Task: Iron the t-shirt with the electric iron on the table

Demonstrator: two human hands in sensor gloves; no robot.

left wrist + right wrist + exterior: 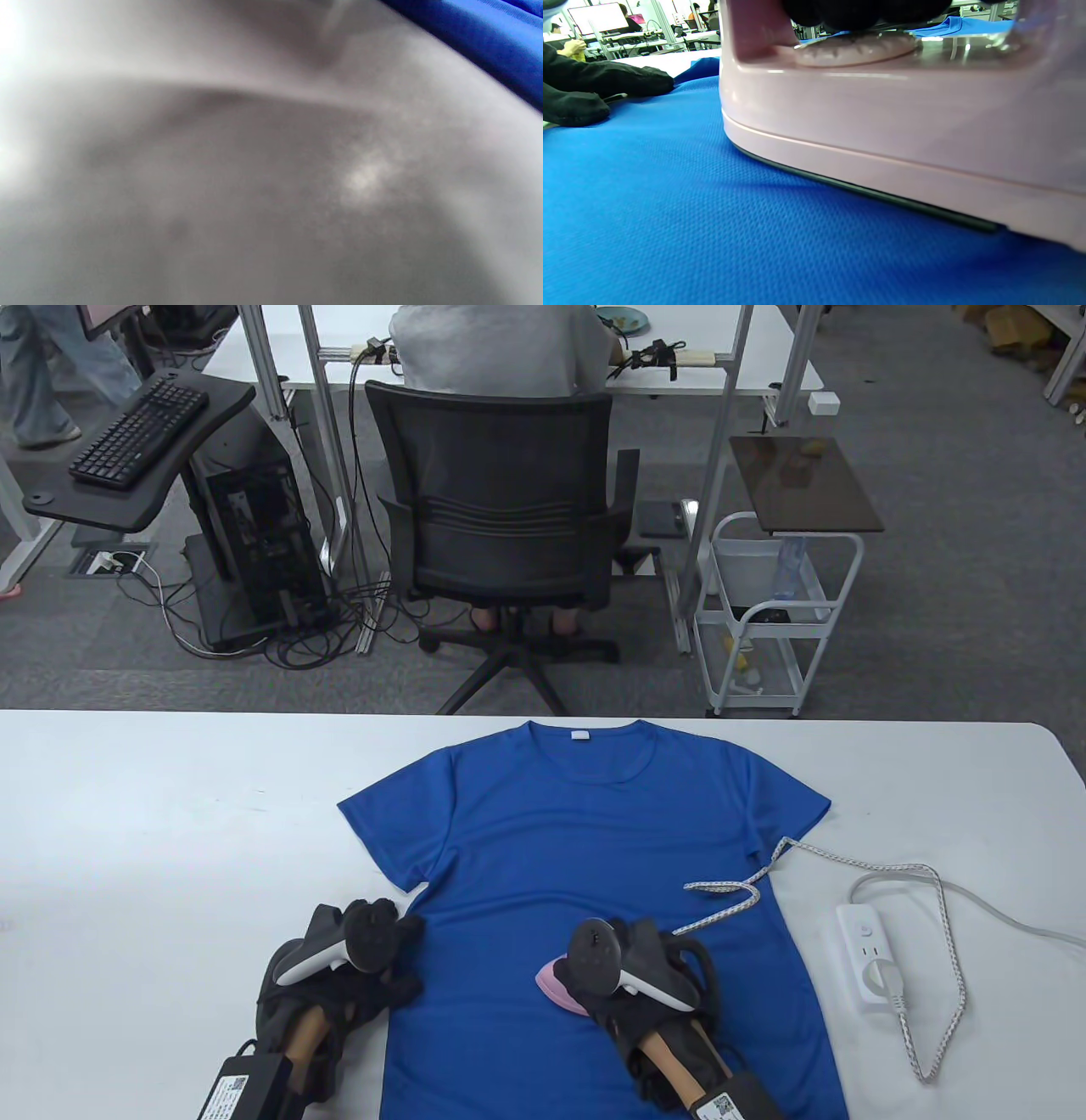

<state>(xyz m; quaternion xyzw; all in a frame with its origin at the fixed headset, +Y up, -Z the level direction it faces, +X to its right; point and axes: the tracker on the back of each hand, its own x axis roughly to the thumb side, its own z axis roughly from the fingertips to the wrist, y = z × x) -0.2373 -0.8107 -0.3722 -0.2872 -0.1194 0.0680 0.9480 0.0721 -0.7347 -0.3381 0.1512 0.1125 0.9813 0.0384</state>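
Note:
A blue t-shirt [594, 848] lies flat on the white table [170, 814], collar at the far side. My right hand [632, 976] grips the handle of a pink electric iron [556, 984] that rests flat on the shirt's lower middle. In the right wrist view the iron [903, 127] sits sole down on the blue cloth [670, 212], with my gloved fingers [865, 10] over its handle. My left hand [373, 950] rests on the shirt's left edge, fingers flat. The left wrist view is blurred: grey table and a strip of blue shirt [500, 34].
The iron's braided cord [848, 865] runs across the shirt's right side to a white power strip [870, 954] on the table's right. Beyond the far table edge stand an office chair [501, 534] with a seated person and a white cart [776, 619].

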